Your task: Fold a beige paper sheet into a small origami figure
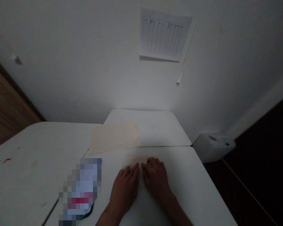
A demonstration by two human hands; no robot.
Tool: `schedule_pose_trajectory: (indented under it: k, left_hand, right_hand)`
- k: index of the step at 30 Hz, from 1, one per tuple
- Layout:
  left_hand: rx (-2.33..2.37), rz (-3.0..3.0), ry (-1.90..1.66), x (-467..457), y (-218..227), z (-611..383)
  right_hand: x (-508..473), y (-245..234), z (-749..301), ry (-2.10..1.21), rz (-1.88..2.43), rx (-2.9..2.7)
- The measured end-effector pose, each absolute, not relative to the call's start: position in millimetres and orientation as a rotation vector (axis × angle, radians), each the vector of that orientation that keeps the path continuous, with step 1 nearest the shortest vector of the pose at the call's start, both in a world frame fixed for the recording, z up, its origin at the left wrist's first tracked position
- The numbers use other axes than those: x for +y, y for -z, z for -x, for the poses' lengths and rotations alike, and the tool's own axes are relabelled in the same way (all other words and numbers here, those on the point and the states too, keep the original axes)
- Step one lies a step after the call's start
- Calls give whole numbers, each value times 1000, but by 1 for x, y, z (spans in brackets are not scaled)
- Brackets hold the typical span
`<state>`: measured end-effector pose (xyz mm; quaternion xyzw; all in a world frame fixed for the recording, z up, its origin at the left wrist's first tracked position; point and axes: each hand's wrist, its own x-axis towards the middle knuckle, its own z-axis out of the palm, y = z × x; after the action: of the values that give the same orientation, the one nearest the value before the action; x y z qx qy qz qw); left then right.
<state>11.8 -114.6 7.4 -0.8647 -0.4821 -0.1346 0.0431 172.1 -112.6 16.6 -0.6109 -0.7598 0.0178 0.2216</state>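
Observation:
A thin, pale, see-through sheet (131, 158) lies on the white table under my fingertips, and part of it shows in the gap between my hands. My left hand (126, 188) has its fingers bent and pressed together at the sheet's left side. Just to the right, my right hand (157, 180) is closed in the same way, its fingers curled on the sheet. The thumbs and forefingers come close to each other near the middle. What the fingertips pinch is partly hidden by the hands. Beyond my left hand, a larger beige sheet (114, 137) lies flat across the table joint.
Several white tables (191, 182) stand together against a wall. A blurred-out phone-like object (86, 183) lies left of my hands. A white plastic container (211, 146) stands beyond the right edge. A printed chart (165, 36) hangs on the wall. Red marks (7, 160) spot the left table.

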Motion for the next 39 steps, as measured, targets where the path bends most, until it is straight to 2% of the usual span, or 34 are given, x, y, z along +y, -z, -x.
schedule_pose_trajectory:
  k: [32, 35, 39]
  left_hand:
    - [-1694, 2274, 351, -121, -16, 10]
    - [-1634, 2264, 444, -118, -9, 11]
    - [-1307, 2522, 602, -111, 3, 12]
  right_hand:
    - [-109, -14, -171, -72, 1667, -2002]
    - [-109, -13, -170, -59, 1660, -1997]
    - [-110, -12, -170, -48, 1651, -2004]
